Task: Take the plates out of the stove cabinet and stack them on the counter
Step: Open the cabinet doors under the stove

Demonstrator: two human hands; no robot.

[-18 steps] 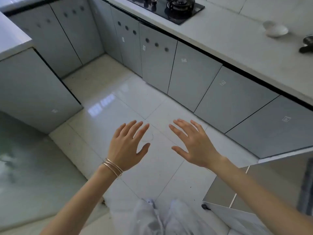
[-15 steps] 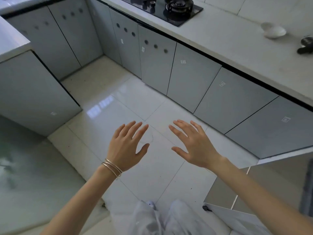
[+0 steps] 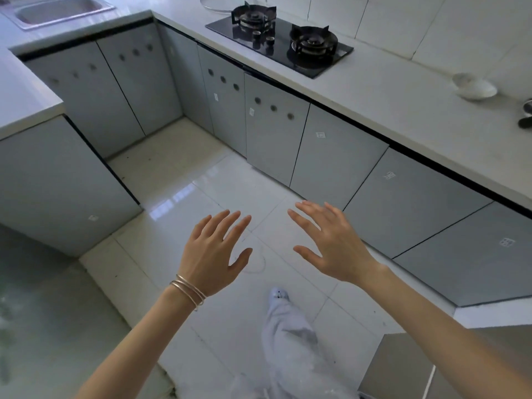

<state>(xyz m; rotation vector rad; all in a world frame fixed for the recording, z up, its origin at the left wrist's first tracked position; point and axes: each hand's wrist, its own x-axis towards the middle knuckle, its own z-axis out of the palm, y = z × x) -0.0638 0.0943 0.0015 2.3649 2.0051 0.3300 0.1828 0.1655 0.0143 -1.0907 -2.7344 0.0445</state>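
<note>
My left hand and my right hand are held out in front of me over the white floor tiles, fingers straight and spread, holding nothing. Ahead, below the black gas stove, the grey cabinet doors with three round holes are closed. No plates show; the cabinet's inside is hidden. The white counter runs along the right. Both hands are well short of the cabinet doors.
A white bowl and a dark utensil sit on the counter at right. A steel sink lies at the far left corner, a glass lid behind the stove. My leg and foot are stepping forward.
The view has lifted and moved closer, bringing the whole stove and the sink into sight. One foot has stepped forward. Both hands keep the same spread pose.
</note>
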